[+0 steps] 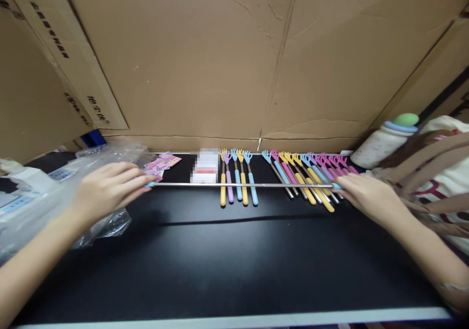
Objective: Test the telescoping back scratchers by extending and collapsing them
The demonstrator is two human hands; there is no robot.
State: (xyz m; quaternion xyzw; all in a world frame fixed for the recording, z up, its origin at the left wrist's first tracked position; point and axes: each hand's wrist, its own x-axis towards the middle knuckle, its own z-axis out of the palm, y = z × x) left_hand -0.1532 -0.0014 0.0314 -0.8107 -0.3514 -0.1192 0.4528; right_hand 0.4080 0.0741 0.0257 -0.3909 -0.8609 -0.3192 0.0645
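Note:
A long thin metal rod, a back scratcher pulled out to full length, is held level above the black table. My left hand pinches its blue end at the left. My right hand grips its blue handle at the right. Behind the rod lie two groups of short back scratchers with coloured claw heads: one small group near the middle and a larger pile to the right, close to my right hand.
Clear plastic bags and white boxes sit at the left. Pink packets and a blurred white card stack lie at the back. A white bottle and a tote bag stand at the right. Cardboard walls the back.

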